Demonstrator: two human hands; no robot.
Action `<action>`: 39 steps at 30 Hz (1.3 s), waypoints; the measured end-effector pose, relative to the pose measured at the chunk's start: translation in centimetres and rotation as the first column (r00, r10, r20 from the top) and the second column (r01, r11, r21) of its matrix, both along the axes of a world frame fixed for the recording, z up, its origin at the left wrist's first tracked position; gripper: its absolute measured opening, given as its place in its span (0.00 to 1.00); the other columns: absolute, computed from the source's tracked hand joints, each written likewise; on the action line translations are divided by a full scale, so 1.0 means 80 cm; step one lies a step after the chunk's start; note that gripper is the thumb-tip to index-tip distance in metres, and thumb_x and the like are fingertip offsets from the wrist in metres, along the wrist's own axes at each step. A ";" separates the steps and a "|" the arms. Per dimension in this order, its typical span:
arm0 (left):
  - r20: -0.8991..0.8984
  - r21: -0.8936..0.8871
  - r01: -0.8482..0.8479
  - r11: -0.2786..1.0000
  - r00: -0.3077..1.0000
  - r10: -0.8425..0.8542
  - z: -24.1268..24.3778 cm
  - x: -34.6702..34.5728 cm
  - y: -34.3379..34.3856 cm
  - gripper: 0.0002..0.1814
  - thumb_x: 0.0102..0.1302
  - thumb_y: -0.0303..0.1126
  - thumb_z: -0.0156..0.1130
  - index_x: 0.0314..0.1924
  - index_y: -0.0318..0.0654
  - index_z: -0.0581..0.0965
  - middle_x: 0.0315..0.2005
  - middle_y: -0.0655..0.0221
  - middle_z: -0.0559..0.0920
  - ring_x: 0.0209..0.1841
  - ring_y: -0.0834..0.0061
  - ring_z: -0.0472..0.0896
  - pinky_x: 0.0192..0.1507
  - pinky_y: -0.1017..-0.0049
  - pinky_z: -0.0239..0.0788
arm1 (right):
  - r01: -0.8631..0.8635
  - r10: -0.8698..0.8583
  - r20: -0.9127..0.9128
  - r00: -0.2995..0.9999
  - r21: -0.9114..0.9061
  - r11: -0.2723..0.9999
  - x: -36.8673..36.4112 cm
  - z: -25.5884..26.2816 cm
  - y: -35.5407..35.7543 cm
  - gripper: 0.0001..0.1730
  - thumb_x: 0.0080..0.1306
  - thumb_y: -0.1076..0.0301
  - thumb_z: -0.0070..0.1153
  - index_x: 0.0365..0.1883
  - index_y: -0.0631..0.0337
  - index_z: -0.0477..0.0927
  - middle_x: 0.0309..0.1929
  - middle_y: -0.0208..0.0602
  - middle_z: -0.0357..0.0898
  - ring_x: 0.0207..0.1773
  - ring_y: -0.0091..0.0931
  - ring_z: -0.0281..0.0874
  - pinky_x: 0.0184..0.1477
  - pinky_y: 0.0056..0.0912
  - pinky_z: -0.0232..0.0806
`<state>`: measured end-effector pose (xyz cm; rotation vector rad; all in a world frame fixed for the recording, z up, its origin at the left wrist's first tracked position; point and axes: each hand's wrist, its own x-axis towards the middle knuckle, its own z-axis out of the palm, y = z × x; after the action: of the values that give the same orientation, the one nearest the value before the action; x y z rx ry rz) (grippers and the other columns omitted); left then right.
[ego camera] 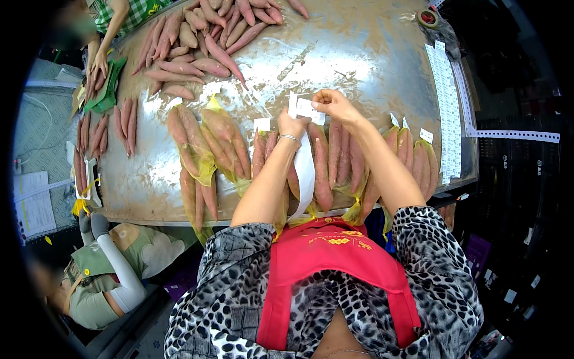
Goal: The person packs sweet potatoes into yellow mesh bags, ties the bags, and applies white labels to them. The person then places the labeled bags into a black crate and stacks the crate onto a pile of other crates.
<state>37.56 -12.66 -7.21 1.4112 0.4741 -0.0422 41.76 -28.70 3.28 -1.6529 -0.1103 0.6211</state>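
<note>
My left hand (290,123) grips a white strip of label paper (306,172) that hangs down over the bagged sweet potatoes. Between thumb and finger, my right hand (332,105) pinches the edge of a printed white label (310,111) beside the strip. Below both hands lie yellow mesh bags of sweet potatoes (347,155) in a row along the table's near edge. Farther left rest more mesh bags of sweet potatoes (226,139), with a white tag (262,124) to their right. Several bags at the right (423,166) bear white tags at their tops.
Loose sweet potatoes (197,49) are heaped at the back of the metal table (358,72). Label sheets (444,112) run along the right edge, near a tape roll (428,18). At the left, one co-worker's hands (98,67) hold sweet potatoes; another's gloved hands (96,224) are near a scale (92,184).
</note>
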 end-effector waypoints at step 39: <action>-0.047 -0.113 -0.011 0.994 0.999 0.005 0.036 -0.020 0.012 0.25 0.50 0.13 0.69 0.48 0.35 0.73 0.33 0.71 0.78 0.34 0.77 0.79 0.38 0.75 0.73 | 0.190 0.177 0.470 0.865 -0.632 0.751 -0.030 -0.052 0.009 0.19 0.63 0.56 0.64 0.49 0.52 0.76 0.39 0.35 0.84 0.56 0.36 0.71 0.57 0.48 0.50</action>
<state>36.00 -11.74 -4.33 1.2991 0.5086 -0.0944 39.38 -28.02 -0.91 -2.5025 -0.2903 0.1877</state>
